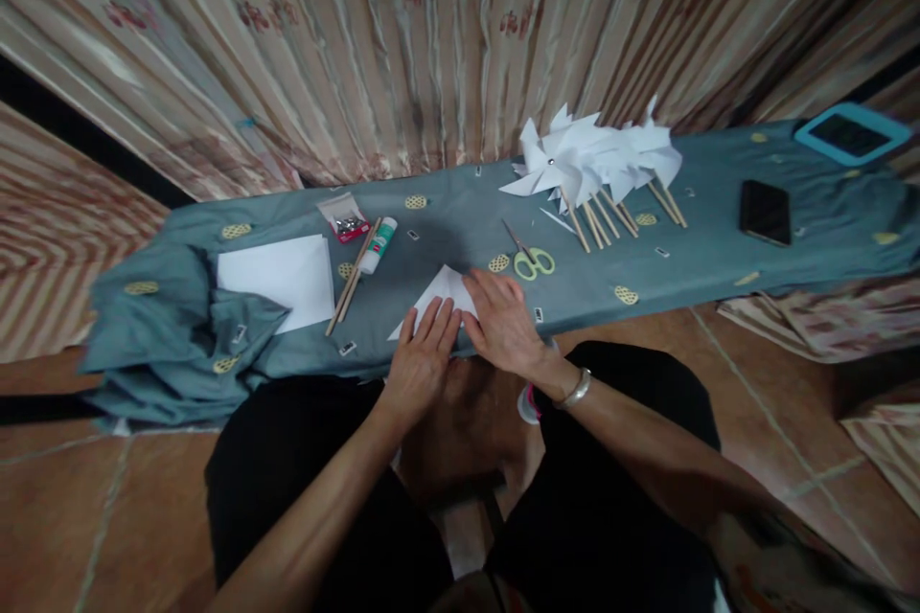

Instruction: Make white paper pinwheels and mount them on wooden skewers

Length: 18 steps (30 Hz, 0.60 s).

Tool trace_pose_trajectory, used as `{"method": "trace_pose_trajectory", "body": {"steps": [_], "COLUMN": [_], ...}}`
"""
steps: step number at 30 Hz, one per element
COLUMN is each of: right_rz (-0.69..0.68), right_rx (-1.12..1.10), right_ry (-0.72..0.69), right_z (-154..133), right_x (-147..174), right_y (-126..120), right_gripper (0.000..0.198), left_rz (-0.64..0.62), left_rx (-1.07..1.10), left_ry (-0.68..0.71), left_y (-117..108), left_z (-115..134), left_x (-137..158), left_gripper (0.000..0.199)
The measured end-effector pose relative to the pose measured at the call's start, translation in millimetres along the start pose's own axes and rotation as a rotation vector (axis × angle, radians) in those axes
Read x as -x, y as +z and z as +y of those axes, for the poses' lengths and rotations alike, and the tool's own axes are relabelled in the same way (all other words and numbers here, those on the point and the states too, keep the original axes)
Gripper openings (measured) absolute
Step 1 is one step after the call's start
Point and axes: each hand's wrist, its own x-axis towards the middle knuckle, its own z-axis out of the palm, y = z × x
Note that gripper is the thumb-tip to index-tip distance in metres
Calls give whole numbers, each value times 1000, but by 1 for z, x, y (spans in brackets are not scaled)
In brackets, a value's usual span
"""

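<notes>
Head view: left grip and right grip atop folded paper

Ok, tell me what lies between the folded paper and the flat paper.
The head view shows wooden sticks lying between the folded paper and the flat paper, with a tube beside them.

1. The desk wears a teal cloth with yellow motifs.
2. Lying on it, green-handled scissors, my landmark.
3. Left of the scissors, nearby: folded white paper.
4. Farther left of them: glue stick, wooden sticks, small red-edged packet, then white sheets.
5. Just behind them, rightward: white pinwheels.
6. Well right of them: a dark phone-like slab and blue-framed tablet.
</notes>
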Motion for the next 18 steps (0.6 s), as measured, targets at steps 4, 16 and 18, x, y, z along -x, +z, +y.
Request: {"method": "trace_pose_trajectory", "body": {"steps": [4,16,18], "right_rz": [-7,34,54], "right_rx": [-7,-29,-44], "right_ry": [53,278,281], "right_z": [-5,48,46], "right_x": [2,31,32], "right_y": [8,-1,1], "right_gripper": [50,50,50], "left_rz": [-3,23,55], "left_rx": [-30,-36,-41], "left_ry": [5,-181,-223], "left_y": [-1,-12,-10], "left_z": [0,-17,-14], "left_x": [0,57,64], "left_gripper": [57,58,58]}}
